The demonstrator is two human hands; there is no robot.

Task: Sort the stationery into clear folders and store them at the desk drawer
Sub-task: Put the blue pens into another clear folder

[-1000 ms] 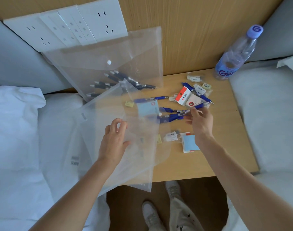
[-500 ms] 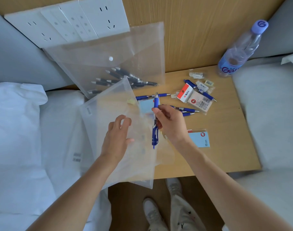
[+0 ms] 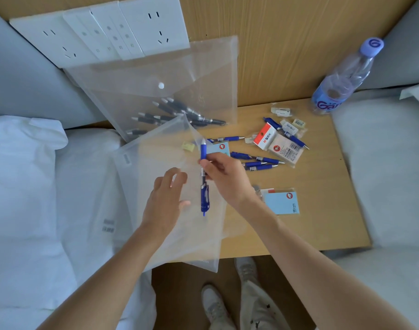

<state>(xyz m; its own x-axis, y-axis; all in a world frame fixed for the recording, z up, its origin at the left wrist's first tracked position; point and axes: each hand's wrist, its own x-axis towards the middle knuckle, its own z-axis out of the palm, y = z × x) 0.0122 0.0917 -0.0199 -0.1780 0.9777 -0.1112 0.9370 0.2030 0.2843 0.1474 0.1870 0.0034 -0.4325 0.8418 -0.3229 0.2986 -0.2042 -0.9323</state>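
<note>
My right hand (image 3: 224, 178) pinches a blue pen (image 3: 204, 194) upright at the mouth of an open clear folder (image 3: 153, 148). My left hand (image 3: 165, 201) lies inside this folder, fingers spread, holding its flap apart. A second clear folder (image 3: 191, 75) with a snap button leans against the wall and holds several black pens (image 3: 179, 115). More blue pens (image 3: 257, 160) lie loose on the small wooden desk (image 3: 322, 220), with an eraser box (image 3: 265, 136), a packet (image 3: 285, 151), small erasers (image 3: 290, 125) and a blue sticky-note pad (image 3: 281, 202).
A water bottle (image 3: 341, 79) stands at the desk's back right. White wall sockets (image 3: 103, 32) sit above the leaning folder. White bedding (image 3: 25, 186) lies to the left, grey bedding (image 3: 389, 163) to the right. My shoes (image 3: 227, 296) show below the desk's front edge.
My right hand picked a blue pen from the loose pile and carried it left to the folder's opening. My left hand stayed in the folder.
</note>
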